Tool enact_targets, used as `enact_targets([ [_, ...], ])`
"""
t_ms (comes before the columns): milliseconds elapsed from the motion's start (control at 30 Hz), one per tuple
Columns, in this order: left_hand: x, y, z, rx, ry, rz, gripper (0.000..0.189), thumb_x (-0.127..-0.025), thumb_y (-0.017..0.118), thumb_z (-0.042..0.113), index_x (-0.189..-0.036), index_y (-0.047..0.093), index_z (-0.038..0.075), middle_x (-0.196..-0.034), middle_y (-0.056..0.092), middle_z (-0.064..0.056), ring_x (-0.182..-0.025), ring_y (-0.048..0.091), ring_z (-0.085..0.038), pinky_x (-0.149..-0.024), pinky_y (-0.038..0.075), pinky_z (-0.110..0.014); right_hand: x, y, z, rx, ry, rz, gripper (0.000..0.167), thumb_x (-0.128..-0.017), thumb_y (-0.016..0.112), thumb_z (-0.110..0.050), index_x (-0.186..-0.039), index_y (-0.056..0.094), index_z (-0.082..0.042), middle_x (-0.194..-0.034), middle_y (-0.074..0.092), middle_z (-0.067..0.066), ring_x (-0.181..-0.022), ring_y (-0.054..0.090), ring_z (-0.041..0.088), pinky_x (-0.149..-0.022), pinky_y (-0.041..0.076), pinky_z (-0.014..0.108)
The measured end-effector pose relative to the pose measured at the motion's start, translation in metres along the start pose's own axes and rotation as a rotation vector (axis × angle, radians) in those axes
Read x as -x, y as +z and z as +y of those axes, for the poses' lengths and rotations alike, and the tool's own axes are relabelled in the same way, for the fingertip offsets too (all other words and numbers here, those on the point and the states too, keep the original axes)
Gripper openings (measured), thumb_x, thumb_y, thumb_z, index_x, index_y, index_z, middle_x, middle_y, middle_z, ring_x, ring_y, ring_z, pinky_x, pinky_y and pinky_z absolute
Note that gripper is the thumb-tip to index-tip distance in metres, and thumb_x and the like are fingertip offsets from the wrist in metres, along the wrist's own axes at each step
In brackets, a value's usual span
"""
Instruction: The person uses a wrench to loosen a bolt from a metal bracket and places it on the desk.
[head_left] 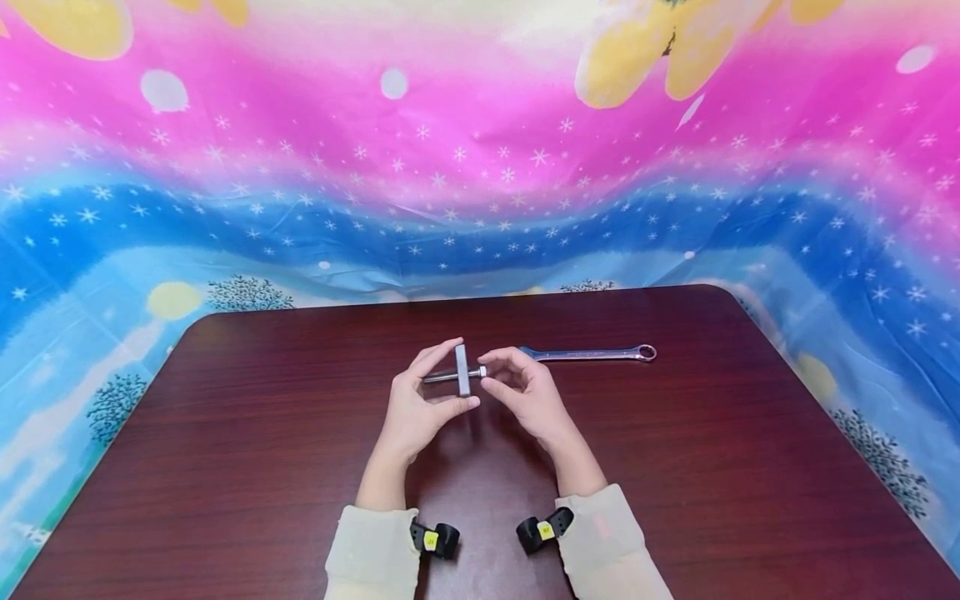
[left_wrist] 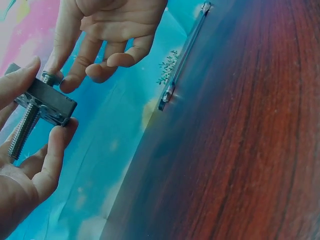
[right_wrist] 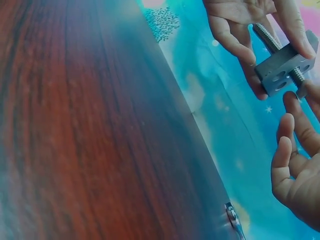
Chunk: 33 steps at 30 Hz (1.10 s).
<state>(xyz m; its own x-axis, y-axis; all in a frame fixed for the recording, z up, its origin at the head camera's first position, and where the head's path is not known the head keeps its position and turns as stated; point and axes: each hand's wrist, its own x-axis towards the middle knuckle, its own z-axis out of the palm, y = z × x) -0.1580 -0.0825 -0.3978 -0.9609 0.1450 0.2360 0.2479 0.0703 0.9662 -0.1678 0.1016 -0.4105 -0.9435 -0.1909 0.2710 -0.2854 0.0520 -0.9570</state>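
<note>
My left hand [head_left: 411, 415] holds a small grey metal block [head_left: 462, 372] by its two ends, thumb below and fingers above, over the table. A long threaded bolt [left_wrist: 24, 131] runs through the block, its shank pointing towards the left palm. On the block's right side, the thumb and a finger of my right hand [head_left: 542, 404] pinch the bolt's head [head_left: 482, 372]. The right wrist view shows more round holes in the block [right_wrist: 282, 70] beside the bolt. The right hand's other fingers are loosely bent, away from the metal.
A combination wrench [head_left: 592, 354] lies on the dark wooden table [head_left: 247, 467] behind the right hand, its open end partly hidden by that hand. A colourful snowflake-patterned cloth [head_left: 480, 208] hangs around the table's far and side edges. Both wrists wear black straps [head_left: 446, 542].
</note>
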Motion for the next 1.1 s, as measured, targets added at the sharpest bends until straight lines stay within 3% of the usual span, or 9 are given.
enact_targets([
  [300, 0.0005, 0.0032, -0.0005, 0.022, 0.016, -0.025, 0.073, -0.073, 0.083, -0.005, -0.135, 0.062, 0.027, -0.134, 0.057, -0.003, -0.108, 0.066, -0.033, -0.084, 0.062, -0.036, -0.0011, 0.0016, 0.0011, -0.024, 0.029, 0.043, 0.021, -0.101, 0.057, -0.011, -0.111, 0.066, 0.005, -0.075, 0.066, 0.011, -0.068, 0.063, 0.023, -0.065, 0.054, 0.031],
  [400, 0.0003, 0.0041, -0.0014, 0.028, 0.022, -0.034, 0.072, -0.074, 0.083, -0.006, -0.135, 0.062, 0.027, -0.133, 0.057, -0.004, -0.109, 0.065, -0.036, -0.084, 0.062, -0.036, -0.0011, 0.0019, 0.0009, -0.011, 0.035, 0.069, 0.021, -0.101, 0.058, -0.012, -0.109, 0.067, 0.005, -0.073, 0.065, 0.015, -0.066, 0.062, 0.027, -0.063, 0.054, 0.032],
  [533, -0.0001, 0.0039, -0.0017, 0.022, 0.019, -0.032, 0.072, -0.074, 0.084, -0.004, -0.135, 0.061, 0.028, -0.134, 0.057, -0.003, -0.108, 0.066, -0.033, -0.084, 0.062, -0.036, -0.001, 0.0002, 0.0003, -0.012, 0.029, 0.064, 0.019, -0.097, 0.063, -0.008, -0.11, 0.066, 0.005, -0.087, 0.067, 0.025, -0.074, 0.066, 0.019, -0.068, 0.055, 0.028],
  [700, -0.0003, 0.0019, -0.0003, 0.0, 0.005, -0.015, 0.072, -0.074, 0.085, 0.001, -0.135, 0.061, 0.03, -0.135, 0.057, -0.001, -0.107, 0.067, -0.028, -0.085, 0.062, -0.038, 0.0003, -0.0037, -0.001, 0.013, 0.006, 0.003, 0.023, -0.092, 0.066, -0.001, -0.115, 0.065, 0.001, -0.106, 0.066, 0.022, -0.088, 0.06, 0.009, -0.075, 0.051, 0.021],
  [900, 0.0003, 0.0028, 0.0003, 0.008, 0.012, -0.023, 0.072, -0.074, 0.085, 0.001, -0.135, 0.061, 0.03, -0.134, 0.057, -0.002, -0.108, 0.067, -0.029, -0.087, 0.061, -0.045, 0.0008, -0.0058, -0.0015, -0.011, 0.026, -0.013, 0.025, -0.094, 0.065, -0.006, -0.117, 0.064, 0.001, -0.098, 0.067, 0.014, -0.082, 0.061, 0.008, -0.072, 0.053, 0.026],
  [1000, 0.0004, 0.0036, 0.0005, 0.014, 0.018, -0.03, 0.072, -0.074, 0.085, -0.001, -0.136, 0.061, 0.029, -0.134, 0.057, -0.003, -0.108, 0.067, -0.03, -0.086, 0.061, -0.043, 0.0, -0.0053, 0.0009, -0.024, -0.006, -0.007, 0.023, -0.096, 0.064, -0.011, -0.115, 0.064, 0.002, -0.09, 0.068, 0.02, -0.075, 0.064, 0.007, -0.067, 0.054, 0.03],
  [1100, 0.0006, 0.0043, 0.0008, 0.017, 0.021, -0.034, 0.072, -0.074, 0.084, -0.002, -0.135, 0.061, 0.028, -0.133, 0.057, -0.003, -0.107, 0.067, -0.029, -0.086, 0.061, -0.042, -0.0011, -0.0045, 0.0027, -0.023, -0.051, 0.002, 0.024, -0.098, 0.062, -0.015, -0.111, 0.064, 0.005, -0.08, 0.068, 0.017, -0.07, 0.068, 0.015, -0.063, 0.054, 0.032],
])
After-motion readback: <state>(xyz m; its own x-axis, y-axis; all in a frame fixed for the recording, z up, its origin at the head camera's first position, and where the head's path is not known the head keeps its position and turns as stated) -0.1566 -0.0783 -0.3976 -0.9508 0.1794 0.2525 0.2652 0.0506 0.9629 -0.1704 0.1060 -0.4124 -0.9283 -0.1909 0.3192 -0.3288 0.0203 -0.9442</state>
